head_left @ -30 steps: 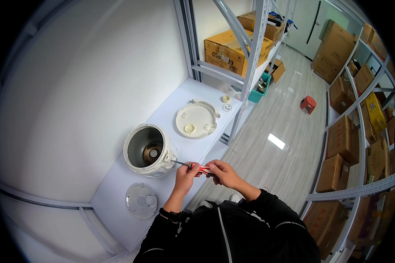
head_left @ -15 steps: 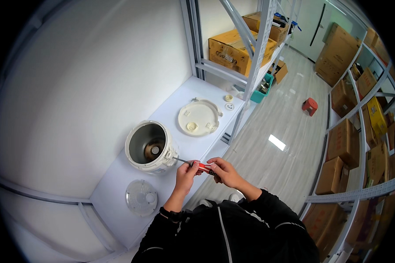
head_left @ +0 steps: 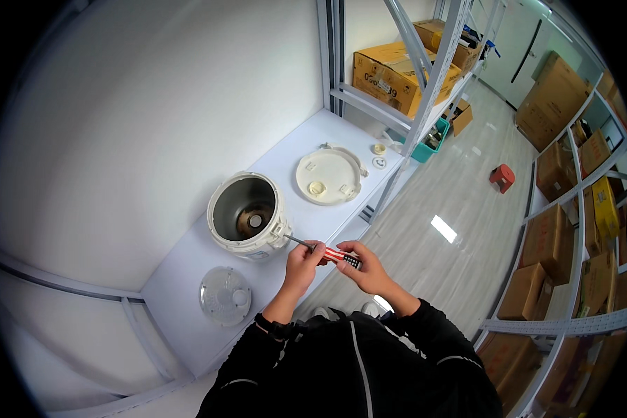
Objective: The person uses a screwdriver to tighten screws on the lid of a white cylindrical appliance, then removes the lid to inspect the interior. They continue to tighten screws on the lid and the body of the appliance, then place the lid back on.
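Since the earlier frame, the screwdriver [head_left: 335, 256] handle has turned to show more of its striped and dark-spotted face, and the view has shifted. Left hand [head_left: 302, 268]: fingers pinch the screwdriver at the front of its handle. Right hand [head_left: 368, 272]: thumb and fingers close loosely around its rear. Screwdriver long axis runs from lower right to upper left, shaft pointing at the side bracket [head_left: 280, 230] of the white cooker body [head_left: 247, 245]; tip contact is too small to confirm. Cooker body stands on the table [head_left: 177, 306], forward-left of both hands; the left is nearer.
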Action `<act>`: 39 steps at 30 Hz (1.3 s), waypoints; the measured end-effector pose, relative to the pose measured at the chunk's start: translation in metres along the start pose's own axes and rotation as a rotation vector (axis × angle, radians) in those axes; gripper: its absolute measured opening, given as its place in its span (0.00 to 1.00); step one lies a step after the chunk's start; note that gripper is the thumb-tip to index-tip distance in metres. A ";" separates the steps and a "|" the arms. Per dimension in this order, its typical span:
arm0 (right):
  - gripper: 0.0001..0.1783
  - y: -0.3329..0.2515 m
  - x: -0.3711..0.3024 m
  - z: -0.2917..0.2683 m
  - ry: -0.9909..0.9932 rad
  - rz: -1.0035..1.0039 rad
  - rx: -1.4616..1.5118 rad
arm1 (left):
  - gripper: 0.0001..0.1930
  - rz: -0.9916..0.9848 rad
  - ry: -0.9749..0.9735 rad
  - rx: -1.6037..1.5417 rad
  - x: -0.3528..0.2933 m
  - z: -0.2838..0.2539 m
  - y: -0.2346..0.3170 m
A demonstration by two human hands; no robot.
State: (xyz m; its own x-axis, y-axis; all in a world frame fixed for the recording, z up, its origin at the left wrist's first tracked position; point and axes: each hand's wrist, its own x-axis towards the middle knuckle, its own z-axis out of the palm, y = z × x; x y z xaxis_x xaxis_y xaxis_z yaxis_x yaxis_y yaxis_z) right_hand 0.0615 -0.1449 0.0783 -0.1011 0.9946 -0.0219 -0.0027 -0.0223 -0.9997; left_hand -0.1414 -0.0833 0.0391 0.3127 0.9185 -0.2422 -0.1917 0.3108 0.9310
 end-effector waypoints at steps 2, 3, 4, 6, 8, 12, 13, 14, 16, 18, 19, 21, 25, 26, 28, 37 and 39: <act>0.20 -0.004 0.001 -0.001 -0.038 0.185 0.094 | 0.14 0.020 -0.001 -0.010 0.000 0.000 -0.001; 0.19 -0.007 0.001 -0.001 -0.052 0.221 0.085 | 0.15 0.027 -0.009 -0.030 -0.001 0.000 -0.002; 0.19 -0.009 0.001 -0.001 -0.063 0.257 0.076 | 0.15 0.034 -0.019 -0.049 -0.003 0.002 0.001; 0.19 0.003 0.001 0.001 -0.032 0.016 -0.026 | 0.18 -0.001 -0.021 -0.184 -0.006 0.004 0.009; 0.19 0.006 0.000 0.003 -0.023 -0.092 -0.082 | 0.22 -0.017 0.026 -0.312 -0.006 0.002 0.013; 0.19 0.008 -0.001 0.001 -0.020 -0.100 -0.098 | 0.27 -0.029 0.146 -0.435 0.000 -0.013 0.008; 0.19 0.008 -0.001 0.001 -0.015 -0.118 -0.099 | 0.28 -0.034 0.162 -0.436 0.002 -0.016 0.008; 0.19 0.007 -0.001 0.001 -0.013 -0.123 -0.107 | 0.28 -0.028 0.157 -0.439 0.002 -0.017 0.008; 0.20 0.004 -0.002 0.001 -0.005 -0.133 -0.123 | 0.28 -0.018 0.145 -0.443 0.003 -0.018 0.005; 0.20 0.004 -0.002 0.001 0.001 -0.139 -0.137 | 0.27 -0.027 0.155 -0.449 0.004 -0.018 0.003; 0.20 0.004 -0.002 0.001 0.005 -0.142 -0.145 | 0.27 -0.032 0.159 -0.453 0.005 -0.017 0.003; 0.20 0.004 -0.002 0.000 0.006 -0.154 -0.187 | 0.26 -0.030 0.154 -0.448 0.005 -0.016 0.003; 0.22 0.003 -0.003 -0.001 0.007 -0.174 -0.238 | 0.26 -0.041 0.167 -0.442 0.005 -0.016 0.004; 0.23 0.003 -0.003 -0.001 0.016 -0.222 -0.269 | 0.26 -0.040 0.164 -0.449 0.006 -0.017 0.003; 0.25 0.003 -0.002 -0.001 0.036 -0.318 -0.333 | 0.25 -0.040 0.157 -0.467 0.006 -0.019 0.004; 0.26 -0.005 -0.006 0.000 0.010 -0.238 -0.313 | 0.25 -0.091 0.201 -0.471 0.007 -0.022 0.006; 0.25 -0.003 -0.007 -0.001 0.010 -0.250 -0.325 | 0.25 -0.093 0.195 -0.462 0.006 -0.021 0.008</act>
State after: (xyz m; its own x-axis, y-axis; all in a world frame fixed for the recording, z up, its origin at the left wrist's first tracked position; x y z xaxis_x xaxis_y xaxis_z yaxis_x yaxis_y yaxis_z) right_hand 0.0629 -0.1516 0.0815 -0.1277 0.9664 0.2232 0.2887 0.2515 -0.9238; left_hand -0.1611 -0.0702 0.0394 0.1773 0.8967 -0.4057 -0.5765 0.4287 0.6956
